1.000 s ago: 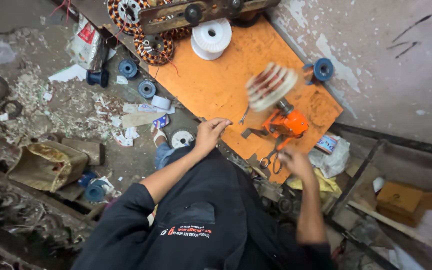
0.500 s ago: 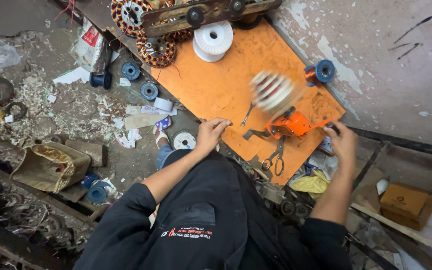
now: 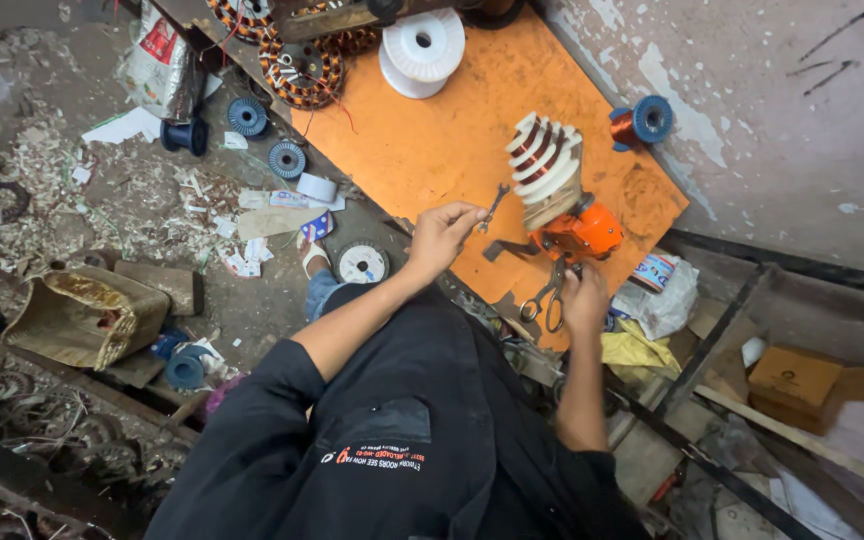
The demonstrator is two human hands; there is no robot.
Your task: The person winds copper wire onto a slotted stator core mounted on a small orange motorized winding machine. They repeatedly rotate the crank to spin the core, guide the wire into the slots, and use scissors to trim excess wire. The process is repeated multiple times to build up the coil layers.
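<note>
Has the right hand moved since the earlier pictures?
Yes. The right hand came back from beyond the board's right edge to beside the scissors, below the orange winder.

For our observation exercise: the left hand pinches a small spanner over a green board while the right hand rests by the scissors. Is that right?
Not quite: the head view shows the board is orange, not green. The left hand does pinch a small spanner, and the right hand rests by the scissors.

Your right hand (image 3: pixel 584 298) hides the winder's crank (only the orange body shows); the wire at your left hand (image 3: pixel 442 235) is too thin to see.
</note>
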